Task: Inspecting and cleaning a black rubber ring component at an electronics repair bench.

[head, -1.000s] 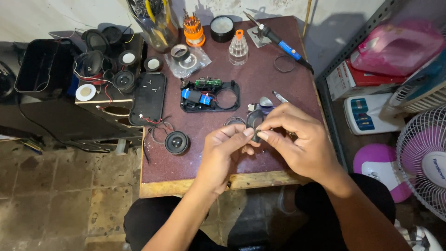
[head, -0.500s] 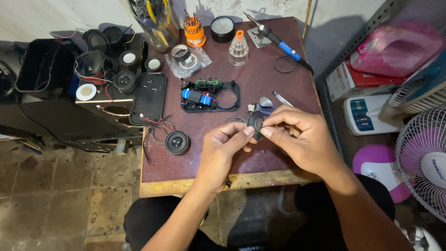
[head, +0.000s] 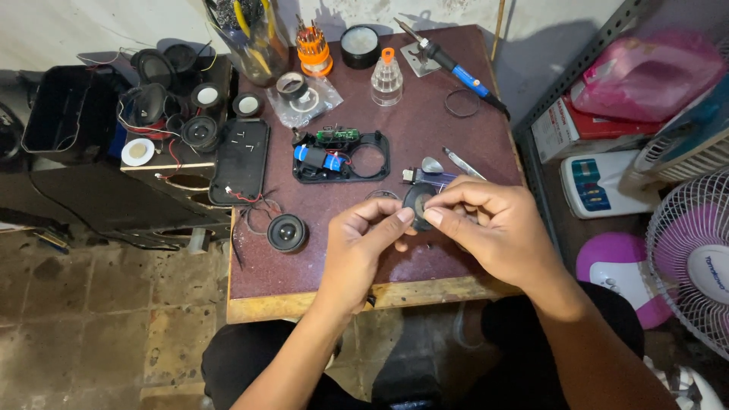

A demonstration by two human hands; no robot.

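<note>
Near the open speaker case (head: 342,156), your left hand (head: 364,247) and right hand (head: 493,228) both pinch one small round speaker (head: 418,206).

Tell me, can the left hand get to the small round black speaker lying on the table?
Probably yes: the small round black speaker lies just left of the left hand with bare table between, though its fingers are busy.

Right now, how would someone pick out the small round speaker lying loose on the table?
Start at the dark reddish wooden table and go to its near left part, just below the flat black rectangular cover. There lies the small round black speaker, cone up, with thin wires trailing. Unlike the speakers on the side shelf, it sits alone on the tabletop.
</note>
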